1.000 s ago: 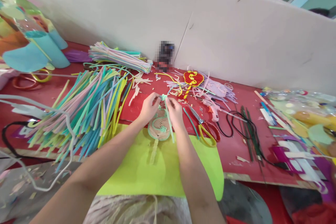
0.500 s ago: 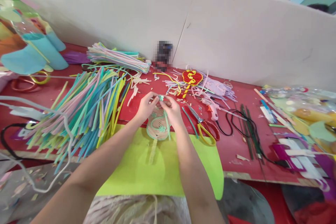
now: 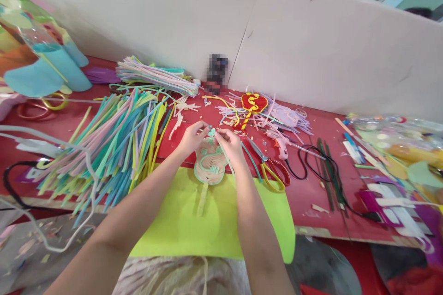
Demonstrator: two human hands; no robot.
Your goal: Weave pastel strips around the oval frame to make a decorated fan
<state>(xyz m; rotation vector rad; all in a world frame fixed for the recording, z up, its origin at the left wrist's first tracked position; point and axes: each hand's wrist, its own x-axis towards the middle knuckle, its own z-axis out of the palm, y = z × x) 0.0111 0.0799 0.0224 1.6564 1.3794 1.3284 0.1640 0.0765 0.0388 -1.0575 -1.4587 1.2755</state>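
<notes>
Between my fingertips is a mint-green pipe cleaner [image 3: 212, 133], bent into small flower-like loops. My left hand [image 3: 194, 139] is closed in a pinch at its left side. On the other side, the thumb and fingers of my right hand [image 3: 231, 144] pinch it, and a straight length trails down beside that wrist. Just below my hands lies a beige fan-shaped piece [image 3: 209, 173] with a mint-green edge, curl and small flowers. Its pale yellow handle [image 3: 202, 200] rests on a lime-green sheet [image 3: 173, 230].
Loose pipe cleaners [image 3: 107, 147] heap on the left, with a bundle [image 3: 155, 76] behind. To the right lie scissors [image 3: 272, 173], a pink glue gun [image 3: 281, 144] with a black cord, and a power strip [image 3: 391, 207]. A red-and-yellow fan piece [image 3: 254, 103] lies farther back.
My right hand has shifted slightly right, and the loops show more openly between my hands. The trailing length has swung right, uncovering more of the beige piece.
</notes>
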